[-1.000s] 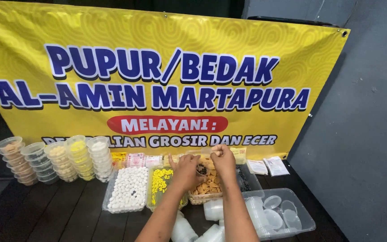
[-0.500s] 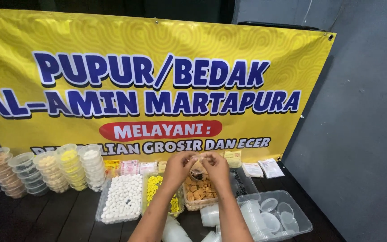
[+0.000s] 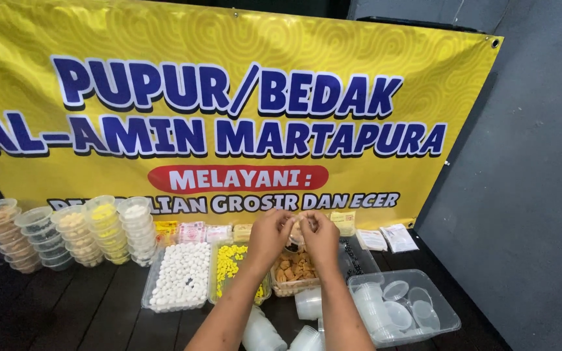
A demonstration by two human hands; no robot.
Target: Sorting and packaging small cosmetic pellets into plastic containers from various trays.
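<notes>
At centre frame, left hand (image 3: 269, 232) and right hand (image 3: 320, 233) raised close together, fingers curled around a small clear cup (image 3: 298, 229) pinched between them; contents too small to tell. Directly below, tray of brown pieces (image 3: 292, 272). Left of that, tray of yellow pellets (image 3: 230, 263), then tray of white balls (image 3: 181, 275). At far left, stacks of lidded cups (image 3: 66, 233). At lower right, clear bin (image 3: 447, 316) with empty cups and lids. Along the bottom edge, more empty cups (image 3: 309, 303) between the forearms. Behind everything, yellow banner (image 3: 229, 45) hung against a grey wall (image 3: 528, 162).
</notes>
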